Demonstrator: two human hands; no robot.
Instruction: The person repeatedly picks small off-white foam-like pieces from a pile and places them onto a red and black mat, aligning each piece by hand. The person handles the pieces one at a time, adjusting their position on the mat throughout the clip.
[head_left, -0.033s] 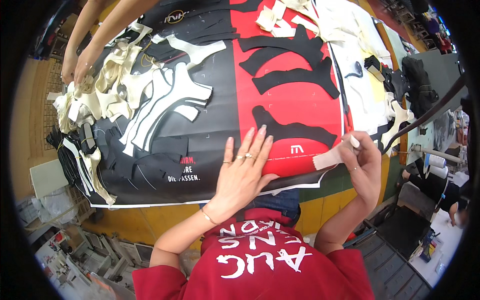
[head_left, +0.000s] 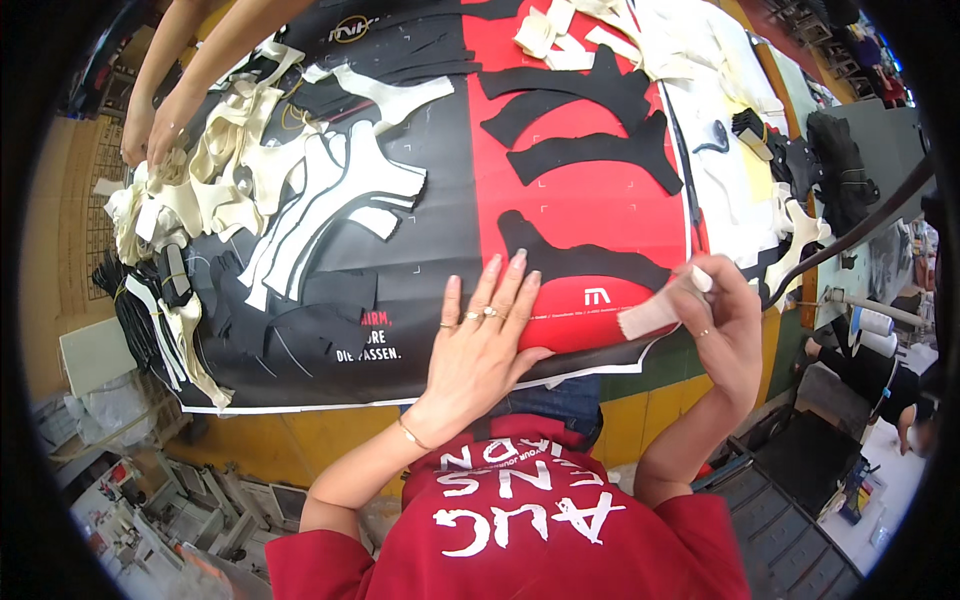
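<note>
My left hand (head_left: 482, 330) lies flat with its fingers stretched out on the black and red printed sheet (head_left: 425, 240). Its fingertips reach the lower left edge of a curved black fabric piece (head_left: 585, 258). At the right, my right hand (head_left: 715, 320) pinches a short beige fabric strip (head_left: 648, 318) between thumb and fingers. The strip's free end hangs over the sheet's red part, below the right end of that black piece. Something small and white shows at the top of the pinch; I cannot make out whether it belongs to the strip.
More black pieces (head_left: 600, 155) lie farther up the red area. White pieces with dark edges (head_left: 345, 190) overlap at the left, beside a cream fabric heap (head_left: 220, 195) where another person's hands (head_left: 150, 130) work. White fabric (head_left: 700, 60) piles at the far right.
The right hand and its beige strip have shifted slightly left. The nearest black piece has slid slightly left, and my left hand has moved a little left too.
</note>
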